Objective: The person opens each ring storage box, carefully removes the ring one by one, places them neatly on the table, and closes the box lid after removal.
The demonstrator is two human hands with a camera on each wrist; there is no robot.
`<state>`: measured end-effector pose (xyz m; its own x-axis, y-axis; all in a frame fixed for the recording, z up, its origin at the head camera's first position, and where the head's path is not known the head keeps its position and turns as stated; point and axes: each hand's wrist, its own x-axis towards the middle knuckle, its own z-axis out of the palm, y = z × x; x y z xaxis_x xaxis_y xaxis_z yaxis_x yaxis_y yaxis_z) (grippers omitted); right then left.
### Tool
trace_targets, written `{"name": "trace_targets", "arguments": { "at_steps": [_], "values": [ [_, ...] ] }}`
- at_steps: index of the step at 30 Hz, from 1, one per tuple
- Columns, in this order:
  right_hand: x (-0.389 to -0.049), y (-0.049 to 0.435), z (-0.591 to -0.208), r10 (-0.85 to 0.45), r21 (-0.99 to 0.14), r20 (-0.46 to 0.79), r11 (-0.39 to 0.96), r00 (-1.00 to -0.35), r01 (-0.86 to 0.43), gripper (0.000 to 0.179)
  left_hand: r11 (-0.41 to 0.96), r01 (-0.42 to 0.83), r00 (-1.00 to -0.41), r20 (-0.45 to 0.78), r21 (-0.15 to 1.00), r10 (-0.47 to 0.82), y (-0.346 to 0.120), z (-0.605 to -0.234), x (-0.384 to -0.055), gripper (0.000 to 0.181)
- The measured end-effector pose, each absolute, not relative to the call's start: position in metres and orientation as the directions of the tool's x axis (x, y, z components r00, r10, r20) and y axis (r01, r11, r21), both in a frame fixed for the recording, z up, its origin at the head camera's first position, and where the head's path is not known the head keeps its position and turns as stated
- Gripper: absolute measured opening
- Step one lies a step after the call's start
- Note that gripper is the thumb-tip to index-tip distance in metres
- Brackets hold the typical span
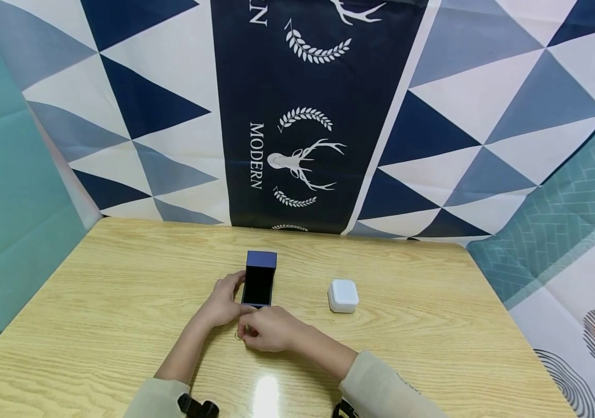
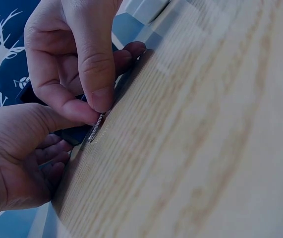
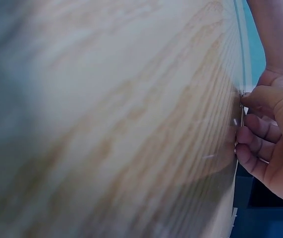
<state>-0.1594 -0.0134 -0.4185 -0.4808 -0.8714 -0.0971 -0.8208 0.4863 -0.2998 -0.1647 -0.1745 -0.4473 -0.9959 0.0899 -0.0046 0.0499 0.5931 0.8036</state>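
A dark blue ring box [image 1: 262,259] stands on the table with its lid raised and a black inside. My left hand [image 1: 223,303] holds it, fingers along its left side and thumb across the front. Just in front of the box, my right hand [image 1: 272,330] pinches a thin ring [image 1: 238,335] between thumb and forefinger. Seen in the left wrist view, the ring [image 2: 96,130] has a row of small sparkling stones and is down at the tabletop. The right hand [image 3: 275,134] has its other fingers curled near the table surface in the right wrist view.
A small white rounded box [image 1: 343,296] sits on the wooden table [image 1: 407,337] to the right of the ring box. Behind the table's far edge hangs a patterned blue and white cloth [image 1: 297,116].
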Motion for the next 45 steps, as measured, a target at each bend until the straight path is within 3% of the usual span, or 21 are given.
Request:
{"name": "trace_targets", "arguments": {
  "at_steps": [31,45],
  "values": [
    [-0.1576,-0.0120,-0.4177,-0.864,-0.305,-0.113,0.500,-0.491,-0.810,0.009,0.612,0.045,-0.996,-0.013,0.790,0.089,-0.1744,-0.4454,-0.1623,0.083],
    [-0.1617,-0.0037,-0.4170,-0.861,-0.361,-0.054,0.488,-0.505,-0.794,0.008,0.603,0.041,-0.997,-0.011,0.797,0.082,-0.1732,-0.4444,-0.1630,0.081]
  ]
}}
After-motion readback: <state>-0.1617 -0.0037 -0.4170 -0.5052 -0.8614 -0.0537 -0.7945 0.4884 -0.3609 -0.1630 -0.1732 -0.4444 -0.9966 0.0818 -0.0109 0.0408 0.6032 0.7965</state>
